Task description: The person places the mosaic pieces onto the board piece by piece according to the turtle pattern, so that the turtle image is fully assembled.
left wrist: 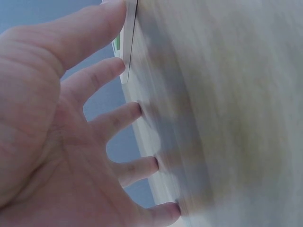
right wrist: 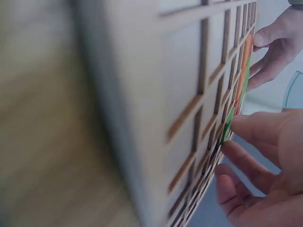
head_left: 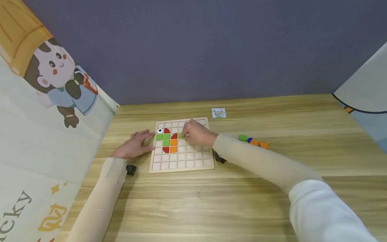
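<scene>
A wooden grid board [head_left: 181, 164] lies on the table with colored pieces in its cells. Among them are a white eye piece [head_left: 160, 130], green squares [head_left: 166, 142], orange squares [head_left: 173, 149] and red quarter-rounds [head_left: 166, 150]. My right hand [head_left: 196, 132] reaches over the board and pinches a green block [right wrist: 228, 124] between thumb and index finger, at a cell right of the red and orange pieces. My left hand [head_left: 134, 144], fingers spread, rests at the board's left edge; its thumb touches the rim in the left wrist view.
Several loose blocks, green [head_left: 243, 137] and orange [head_left: 263, 145] with a blue one, lie to the right, partly behind my right sleeve. A small picture card [head_left: 219, 113] lies beyond the board. Dark objects [head_left: 131, 169] sit near both wrists. A dark wall panel [head_left: 211, 50] borders the table's back.
</scene>
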Tool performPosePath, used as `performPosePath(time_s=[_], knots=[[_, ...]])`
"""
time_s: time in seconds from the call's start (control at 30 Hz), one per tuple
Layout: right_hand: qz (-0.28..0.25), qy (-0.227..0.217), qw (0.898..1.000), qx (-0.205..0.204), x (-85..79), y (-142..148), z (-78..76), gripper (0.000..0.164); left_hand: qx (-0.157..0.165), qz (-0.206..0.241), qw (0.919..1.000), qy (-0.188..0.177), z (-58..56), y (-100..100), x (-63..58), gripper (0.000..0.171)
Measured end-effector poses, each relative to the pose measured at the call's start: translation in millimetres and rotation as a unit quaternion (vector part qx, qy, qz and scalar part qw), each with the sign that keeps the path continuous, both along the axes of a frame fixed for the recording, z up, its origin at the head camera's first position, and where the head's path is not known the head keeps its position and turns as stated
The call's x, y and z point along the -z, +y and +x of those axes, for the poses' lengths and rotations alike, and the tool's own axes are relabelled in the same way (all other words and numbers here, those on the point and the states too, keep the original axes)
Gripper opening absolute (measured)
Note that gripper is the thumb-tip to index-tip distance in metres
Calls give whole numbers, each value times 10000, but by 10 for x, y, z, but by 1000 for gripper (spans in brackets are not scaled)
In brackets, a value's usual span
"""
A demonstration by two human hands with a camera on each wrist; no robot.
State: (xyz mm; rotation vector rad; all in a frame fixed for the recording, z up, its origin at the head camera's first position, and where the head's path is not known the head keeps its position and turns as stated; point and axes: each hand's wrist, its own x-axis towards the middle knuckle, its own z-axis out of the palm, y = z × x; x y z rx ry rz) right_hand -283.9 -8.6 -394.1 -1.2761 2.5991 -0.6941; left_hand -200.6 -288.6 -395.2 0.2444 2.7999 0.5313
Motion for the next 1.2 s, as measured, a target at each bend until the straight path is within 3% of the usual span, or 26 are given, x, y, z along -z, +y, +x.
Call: performPosePath(time_s=[0.3,0.5,0.7,0.87,1.2], knots=[[-415,-73,9987,270,-24,641,-50,13,-18,-75,10000,-52,9,-29,-4,67],[-158,45,9974,701,-92,1184,-61,13,-11,-111,9999,-81,15,-62,24,68],[22,59,9951,984,-121,1656,38,14,26,-146,9999,-51,28,-76,25,68],[102,183,9952,953,-75,1881,67,11,6,-131,9999,-58,35,-77,21,67],[280,30,9942,1041,-40,2100,123,12,19,-91,9999,-84,48,-67,1,67]])
